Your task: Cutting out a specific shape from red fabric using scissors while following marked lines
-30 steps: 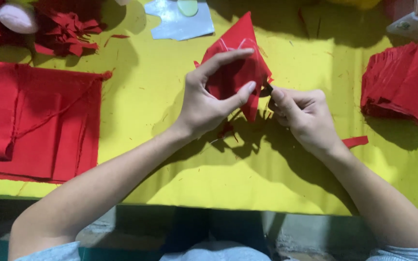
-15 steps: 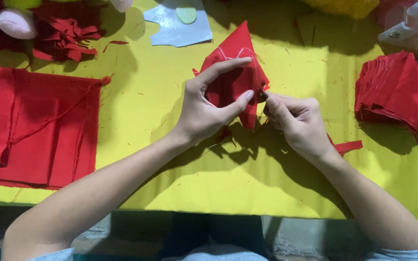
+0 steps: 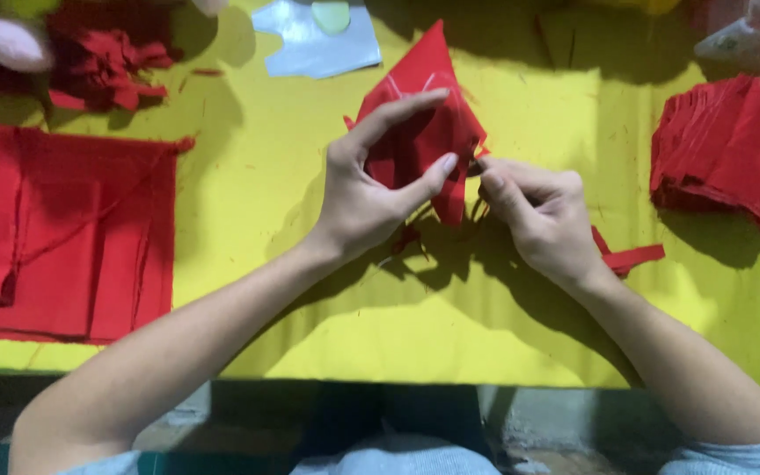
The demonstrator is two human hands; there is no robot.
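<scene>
1. Red fabric piece, a pointed triangular shape with faint white chalk lines, is held up over the yellow table cover at centre, apex pointing away from the person.
2. Left hand: index finger stretched across the upper face of the fabric, thumb pressed against its lower right edge. The span between thumb and index is wide, with the cloth between them; the remaining fingers are hidden behind the palm.
3. Right hand: fingers drawn narrow into a pinch at the right edge of the fabric, just beside the left thumb. What the fingertips hold there is too small to tell.
4. Narrow red strip lies on the cover, partly under the right wrist.
5. Folded red cloth lies flat at the left, well apart from both hands.
6. Stack of red cut pieces sits at the right, beyond the right hand.
7. Far edge: red scraps at the upper left and a pale blue cut shape beyond the fabric apex.
</scene>
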